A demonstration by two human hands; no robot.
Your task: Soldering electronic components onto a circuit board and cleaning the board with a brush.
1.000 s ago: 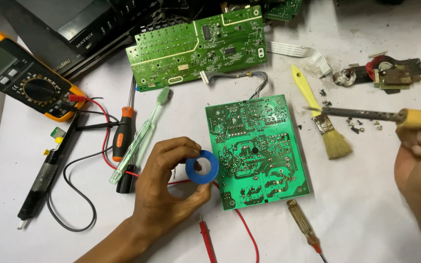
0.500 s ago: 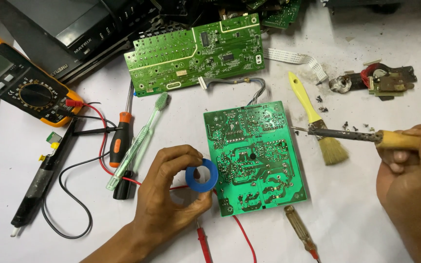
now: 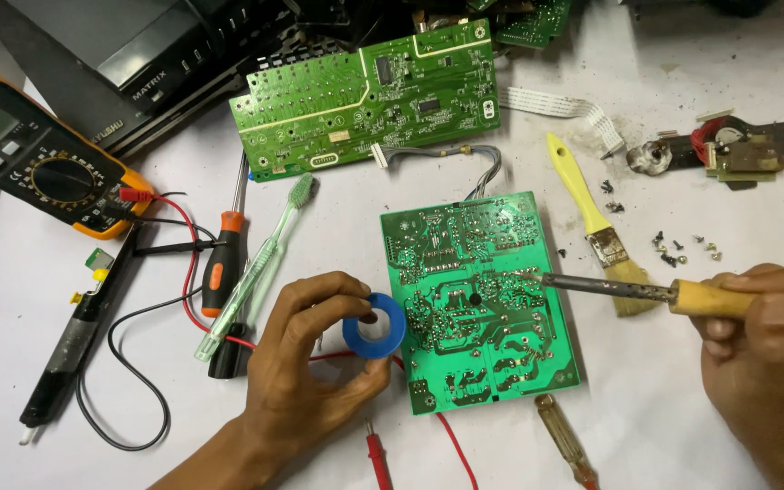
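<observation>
A blue ring-shaped roll (image 3: 374, 325) is being pinched between thumb and fingers of the left hand (image 3: 306, 363), closed around it, just beside the left edge of the square green circuit board (image 3: 478, 295) lying solder-side up on the white table (image 3: 682, 436). A soldering iron (image 3: 682, 295) with a wooden handle is being gripped in the closed right hand (image 3: 764, 354), its tip being held over the board's right part. A yellow-handled brush (image 3: 596, 222) is lying just behind the iron. A longer green board (image 3: 365, 95) is lying farther back. An orange-cased multimeter (image 3: 43, 168) is sitting at the far left, and a green toothbrush (image 3: 256, 268) and an orange-handled screwdriver (image 3: 224, 272) are lying side by side near it.
</observation>
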